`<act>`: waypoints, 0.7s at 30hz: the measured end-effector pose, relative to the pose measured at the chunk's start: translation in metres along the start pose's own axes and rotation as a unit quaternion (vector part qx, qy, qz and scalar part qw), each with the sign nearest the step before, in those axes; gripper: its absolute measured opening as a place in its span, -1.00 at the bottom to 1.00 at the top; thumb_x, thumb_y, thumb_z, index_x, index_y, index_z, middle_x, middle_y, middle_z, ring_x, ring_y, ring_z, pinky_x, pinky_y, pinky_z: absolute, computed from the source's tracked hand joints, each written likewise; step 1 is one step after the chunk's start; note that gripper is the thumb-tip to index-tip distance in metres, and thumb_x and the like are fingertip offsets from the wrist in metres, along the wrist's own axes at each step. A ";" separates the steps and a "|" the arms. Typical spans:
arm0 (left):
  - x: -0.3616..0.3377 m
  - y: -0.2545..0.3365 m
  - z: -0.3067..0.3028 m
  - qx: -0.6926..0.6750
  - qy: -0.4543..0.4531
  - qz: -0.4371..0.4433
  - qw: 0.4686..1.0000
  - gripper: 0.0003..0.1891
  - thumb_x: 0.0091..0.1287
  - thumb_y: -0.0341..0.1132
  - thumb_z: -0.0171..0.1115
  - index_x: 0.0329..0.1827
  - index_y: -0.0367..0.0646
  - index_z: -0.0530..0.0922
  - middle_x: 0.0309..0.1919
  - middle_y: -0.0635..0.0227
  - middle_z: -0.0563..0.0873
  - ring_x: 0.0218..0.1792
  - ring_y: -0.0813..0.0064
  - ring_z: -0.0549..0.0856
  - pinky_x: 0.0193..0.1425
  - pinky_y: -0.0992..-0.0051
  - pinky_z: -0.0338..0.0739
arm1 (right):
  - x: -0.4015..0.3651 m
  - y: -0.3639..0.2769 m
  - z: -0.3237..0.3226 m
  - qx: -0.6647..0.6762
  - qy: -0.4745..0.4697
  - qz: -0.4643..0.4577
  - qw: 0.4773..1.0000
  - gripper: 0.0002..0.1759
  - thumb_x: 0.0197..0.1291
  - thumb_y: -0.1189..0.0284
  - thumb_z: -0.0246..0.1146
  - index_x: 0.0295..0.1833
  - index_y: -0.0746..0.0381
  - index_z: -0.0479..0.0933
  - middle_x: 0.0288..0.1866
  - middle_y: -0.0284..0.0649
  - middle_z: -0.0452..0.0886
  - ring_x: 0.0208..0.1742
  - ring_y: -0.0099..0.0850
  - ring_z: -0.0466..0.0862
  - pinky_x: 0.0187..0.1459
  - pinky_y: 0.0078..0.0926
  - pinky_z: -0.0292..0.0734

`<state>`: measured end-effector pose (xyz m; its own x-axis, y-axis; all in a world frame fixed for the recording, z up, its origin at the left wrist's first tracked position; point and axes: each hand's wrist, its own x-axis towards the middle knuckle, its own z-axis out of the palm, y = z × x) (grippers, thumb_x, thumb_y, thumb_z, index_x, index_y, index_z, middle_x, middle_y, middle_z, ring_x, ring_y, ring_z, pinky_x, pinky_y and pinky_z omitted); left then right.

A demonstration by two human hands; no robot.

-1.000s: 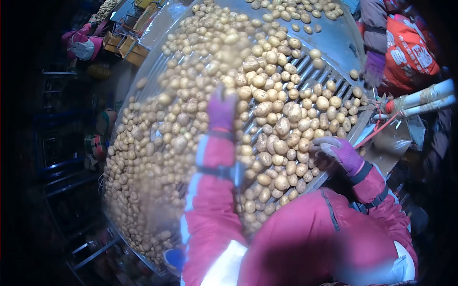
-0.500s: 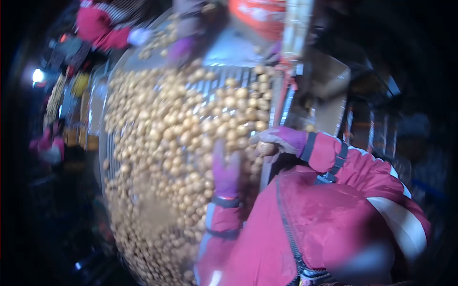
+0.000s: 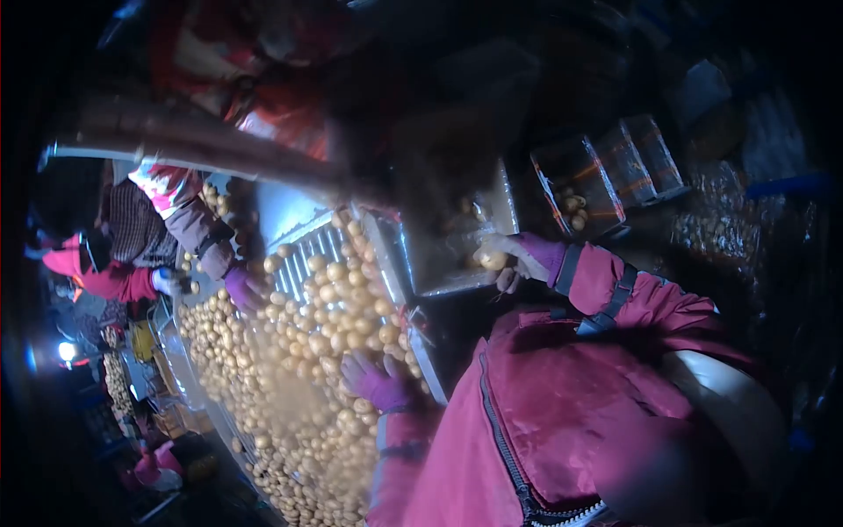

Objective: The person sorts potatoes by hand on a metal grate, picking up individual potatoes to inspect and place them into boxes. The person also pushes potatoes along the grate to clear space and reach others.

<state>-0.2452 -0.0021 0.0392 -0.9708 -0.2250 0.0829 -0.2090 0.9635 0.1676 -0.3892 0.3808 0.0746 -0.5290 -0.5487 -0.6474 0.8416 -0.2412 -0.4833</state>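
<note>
My right hand (image 3: 520, 260), in a grey and purple glove, is closed around a potato (image 3: 493, 260). It is over the near edge of an open box (image 3: 514, 206) with a few potatoes inside. My left hand (image 3: 374, 379), gloved alike, rests on the heap of potatoes (image 3: 294, 386) with its fingers stretched out. Single potatoes lie right beside its fingertips, and none is seen gripped. The heap covers a slatted sorting table (image 3: 307, 246) to my left.
A metal rail (image 3: 413, 325) edges the table beside me. A pale beam (image 3: 193, 149) crosses above its far end. Co-workers' gloved hands (image 3: 241, 288) reach over the potatoes. Another box (image 3: 580, 189) with potatoes stands beyond the nearest one.
The view has swung to the right, bringing the boxes into sight. My right hand has moved with its potato from the table edge to the box. My left hand stays on the heap.
</note>
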 end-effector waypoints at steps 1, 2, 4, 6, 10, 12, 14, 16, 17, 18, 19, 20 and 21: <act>0.000 -0.002 0.002 0.017 -0.007 0.003 1.000 -0.21 0.36 -0.04 0.22 0.58 -0.25 0.23 0.55 -0.20 0.23 0.59 -0.26 0.09 0.61 -0.18 -0.04 | -0.005 0.001 -0.011 0.025 0.034 -0.006 0.999 -0.55 0.51 0.11 0.19 0.23 0.24 0.49 -0.17 -0.16 0.71 -0.30 -0.51 0.65 -0.37 -0.56 0.57; -0.002 -0.001 0.003 0.027 -0.011 0.003 1.000 -0.21 0.37 -0.04 0.21 0.59 -0.25 0.22 0.56 -0.19 0.22 0.59 -0.25 0.08 0.62 -0.18 -0.05 | -0.009 0.002 -0.024 0.037 0.039 -0.058 0.997 -0.56 0.50 0.13 0.21 0.24 0.24 0.49 -0.16 -0.17 0.71 -0.28 -0.50 0.66 -0.33 -0.53 0.61; -0.001 0.008 -0.002 0.048 -0.018 0.001 0.999 -0.21 0.38 -0.03 0.19 0.60 -0.26 0.20 0.58 -0.17 0.20 0.60 -0.23 0.07 0.63 -0.17 -0.07 | -0.019 -0.008 -0.031 0.058 0.049 -0.159 0.984 -0.58 0.49 0.18 0.23 0.27 0.24 0.49 -0.15 -0.19 0.70 -0.25 -0.47 0.69 -0.25 -0.47 0.68; -0.004 0.000 0.006 0.060 -0.020 0.001 0.998 -0.21 0.42 -0.01 0.16 0.61 -0.25 0.18 0.60 -0.13 0.18 0.62 -0.20 0.03 0.65 -0.16 -0.12 | -0.027 -0.015 -0.046 0.074 0.113 -0.178 0.975 -0.54 0.46 0.33 0.26 0.39 0.21 0.43 0.04 -0.20 0.66 -0.02 -0.37 0.72 0.03 -0.33 0.73; 0.001 0.017 -0.007 0.075 -0.053 -0.027 0.995 -0.21 0.44 -0.01 0.14 0.63 -0.23 0.14 0.62 -0.11 0.16 0.65 -0.16 0.01 0.68 -0.12 -0.16 | -0.034 -0.026 -0.081 0.075 0.116 -0.211 0.968 -0.43 0.42 0.44 0.27 0.49 0.21 0.34 0.23 -0.14 0.58 0.16 -0.25 0.68 0.24 -0.22 0.66; 0.003 0.023 -0.010 0.079 -0.071 -0.053 0.993 -0.21 0.45 -0.01 0.14 0.64 -0.23 0.13 0.62 -0.10 0.16 0.65 -0.14 0.01 0.69 -0.10 -0.17 | -0.035 -0.028 -0.087 0.080 0.112 -0.216 0.967 -0.43 0.42 0.45 0.27 0.49 0.22 0.34 0.25 -0.13 0.56 0.20 -0.22 0.66 0.29 -0.18 0.63; 0.005 0.023 -0.007 0.082 -0.076 -0.073 0.991 -0.22 0.46 -0.03 0.13 0.64 -0.23 0.13 0.62 -0.10 0.16 0.65 -0.12 0.02 0.70 -0.09 -0.19 | -0.033 -0.029 -0.094 0.107 0.109 -0.191 0.970 -0.43 0.41 0.47 0.27 0.48 0.23 0.34 0.25 -0.12 0.57 0.21 -0.20 0.66 0.30 -0.17 0.62; 0.006 0.015 -0.001 0.102 -0.061 -0.046 0.992 -0.23 0.46 -0.05 0.13 0.63 -0.24 0.14 0.62 -0.10 0.16 0.65 -0.12 0.04 0.69 -0.09 -0.18 | -0.030 -0.035 -0.100 0.120 0.107 -0.178 0.971 -0.44 0.41 0.48 0.27 0.48 0.24 0.35 0.25 -0.12 0.57 0.22 -0.19 0.66 0.31 -0.17 0.61; 0.003 0.010 0.001 0.112 -0.055 -0.034 0.992 -0.24 0.46 -0.06 0.13 0.63 -0.24 0.14 0.62 -0.10 0.17 0.65 -0.12 0.04 0.69 -0.10 -0.18 | -0.027 -0.039 -0.103 0.122 0.106 -0.175 0.971 -0.43 0.41 0.48 0.27 0.48 0.25 0.35 0.26 -0.11 0.57 0.22 -0.18 0.66 0.31 -0.17 0.61; 0.002 0.014 -0.001 0.106 -0.056 -0.041 0.992 -0.24 0.45 -0.06 0.14 0.63 -0.24 0.15 0.61 -0.10 0.17 0.64 -0.12 0.05 0.69 -0.10 -0.17 | -0.024 -0.045 -0.104 0.123 0.105 -0.171 0.972 -0.43 0.40 0.49 0.27 0.48 0.25 0.35 0.26 -0.11 0.57 0.23 -0.18 0.66 0.31 -0.17 0.61; 0.003 0.018 -0.003 0.099 -0.056 -0.048 0.992 -0.24 0.44 -0.06 0.16 0.62 -0.25 0.16 0.61 -0.10 0.17 0.64 -0.12 0.05 0.69 -0.10 -0.17 | -0.020 -0.051 -0.104 0.099 0.112 -0.187 0.971 -0.44 0.40 0.49 0.27 0.47 0.25 0.35 0.26 -0.11 0.57 0.23 -0.18 0.66 0.31 -0.18 0.62; 0.003 0.021 -0.004 0.093 -0.055 -0.055 0.993 -0.23 0.44 -0.06 0.17 0.62 -0.25 0.17 0.61 -0.11 0.18 0.64 -0.12 0.05 0.69 -0.10 -0.16 | -0.015 -0.058 -0.104 0.076 0.119 -0.205 0.969 -0.44 0.40 0.49 0.27 0.47 0.25 0.36 0.27 -0.11 0.57 0.22 -0.18 0.67 0.31 -0.18 0.62; 0.003 0.019 -0.002 0.093 -0.034 -0.041 0.994 -0.24 0.41 -0.07 0.20 0.60 -0.24 0.22 0.59 -0.12 0.21 0.62 -0.14 0.10 0.67 -0.12 -0.10 | -0.011 -0.066 -0.104 0.052 0.126 -0.223 0.965 -0.45 0.40 0.49 0.27 0.46 0.25 0.37 0.27 -0.11 0.57 0.22 -0.18 0.67 0.30 -0.18 0.62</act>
<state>-0.2515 0.0150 0.0449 -0.9541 -0.2994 0.0090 -0.2995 0.9540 -0.0145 -0.4503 0.4857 0.0521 -0.8400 -0.1627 -0.5176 0.5235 -0.4939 -0.6943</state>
